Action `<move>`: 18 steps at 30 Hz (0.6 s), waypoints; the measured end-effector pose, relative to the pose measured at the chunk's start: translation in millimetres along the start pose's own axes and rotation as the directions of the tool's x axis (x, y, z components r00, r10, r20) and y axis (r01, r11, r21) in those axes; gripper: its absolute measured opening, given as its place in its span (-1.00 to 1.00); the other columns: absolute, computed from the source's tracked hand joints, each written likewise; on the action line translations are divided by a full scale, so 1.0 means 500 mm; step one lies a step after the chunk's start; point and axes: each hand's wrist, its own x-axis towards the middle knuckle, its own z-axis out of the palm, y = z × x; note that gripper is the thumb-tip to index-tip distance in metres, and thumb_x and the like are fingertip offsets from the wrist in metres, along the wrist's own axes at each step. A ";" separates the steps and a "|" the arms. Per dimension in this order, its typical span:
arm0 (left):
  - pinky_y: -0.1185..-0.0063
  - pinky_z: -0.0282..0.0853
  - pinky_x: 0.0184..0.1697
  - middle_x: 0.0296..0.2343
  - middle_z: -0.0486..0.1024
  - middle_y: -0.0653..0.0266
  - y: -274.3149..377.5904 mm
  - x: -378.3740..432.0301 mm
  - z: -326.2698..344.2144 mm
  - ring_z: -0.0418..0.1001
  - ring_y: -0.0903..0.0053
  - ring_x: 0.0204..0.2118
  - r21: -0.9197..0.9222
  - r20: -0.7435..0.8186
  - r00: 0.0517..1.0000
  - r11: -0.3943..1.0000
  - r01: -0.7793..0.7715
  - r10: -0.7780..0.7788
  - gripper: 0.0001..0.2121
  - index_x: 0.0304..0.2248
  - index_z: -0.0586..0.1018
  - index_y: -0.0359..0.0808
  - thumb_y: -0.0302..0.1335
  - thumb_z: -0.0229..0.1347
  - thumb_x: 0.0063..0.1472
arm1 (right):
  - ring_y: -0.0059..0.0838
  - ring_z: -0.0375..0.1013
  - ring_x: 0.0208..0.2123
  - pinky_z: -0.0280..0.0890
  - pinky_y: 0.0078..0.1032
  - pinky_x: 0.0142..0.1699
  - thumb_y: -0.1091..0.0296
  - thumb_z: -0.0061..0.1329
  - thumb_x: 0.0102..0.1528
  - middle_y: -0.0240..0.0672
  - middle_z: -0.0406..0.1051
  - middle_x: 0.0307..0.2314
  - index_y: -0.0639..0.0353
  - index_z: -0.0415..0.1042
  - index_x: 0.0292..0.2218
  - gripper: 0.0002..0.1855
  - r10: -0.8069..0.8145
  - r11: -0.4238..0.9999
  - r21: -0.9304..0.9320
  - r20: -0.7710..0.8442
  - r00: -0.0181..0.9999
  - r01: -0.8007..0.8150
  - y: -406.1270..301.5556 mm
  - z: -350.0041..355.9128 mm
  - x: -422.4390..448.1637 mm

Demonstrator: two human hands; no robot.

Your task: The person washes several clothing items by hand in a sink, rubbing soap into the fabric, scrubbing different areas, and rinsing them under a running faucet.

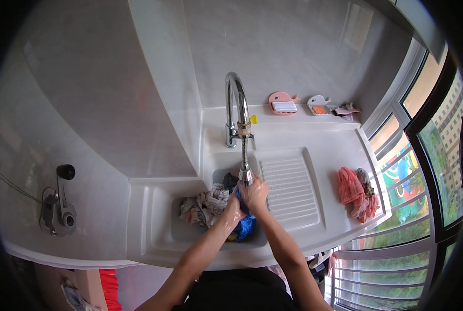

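Both my hands are together under the spray head (245, 175) of a chrome faucet (237, 87), above a white laundry sink (159, 217). My left hand (234, 208) and my right hand (256, 194) grip a wet blue cloth (247, 227) between them, and its lower part hangs into the basin. Water wets the hands, and the spray head hides part of the fingers. Beside the blue cloth, to the left, light-coloured wet clothes (212, 202) lie heaped in the basin. A dark cloth (230, 181) shows behind them.
A ribbed washboard (291, 190) is moulded right of the basin. Wrung pink cloths (352, 186) lie on the right counter. On the back ledge stand a pink whale soap dish (282, 109) and a white one (317, 102). A hand crank (64, 198) is on the left wall; windows are at right.
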 end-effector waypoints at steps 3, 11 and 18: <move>0.42 0.38 -0.09 -0.23 0.49 0.24 0.033 0.036 -0.053 0.45 0.43 -0.19 -0.010 0.491 0.869 0.997 0.070 -0.056 -0.59 -0.18 0.48 -0.22 -0.05 -0.07 0.19 | -0.07 0.49 -0.50 0.39 -0.23 -0.35 0.02 0.13 -0.18 -0.07 0.46 -0.53 0.13 0.48 -0.49 -0.65 -0.301 0.953 0.065 0.071 0.951 0.297 -0.047 0.006 -0.097; 0.37 0.39 -0.11 -0.26 0.52 0.19 0.026 -0.030 0.027 0.49 0.40 -0.26 0.152 -0.134 0.991 0.988 0.039 -0.019 -0.62 -0.21 0.51 -0.26 -0.11 -0.05 0.20 | 0.06 0.44 -0.33 0.32 -0.19 -0.26 0.10 0.12 -0.09 0.08 0.43 -0.44 0.22 0.34 -0.24 -0.54 0.118 0.991 -0.078 0.127 0.985 -0.109 0.042 -0.025 0.051; 0.55 0.31 -0.20 -0.40 0.50 0.33 0.047 -0.015 -0.006 0.41 0.50 -0.37 0.237 0.146 0.982 0.960 -0.152 0.120 -0.67 -0.30 0.49 -0.24 -0.14 -0.06 0.16 | -0.09 0.23 0.01 0.12 -0.31 0.10 0.18 0.06 0.03 0.03 0.25 -0.06 0.26 0.13 0.09 -0.33 -0.083 0.780 0.625 0.086 0.993 0.011 0.151 0.031 0.003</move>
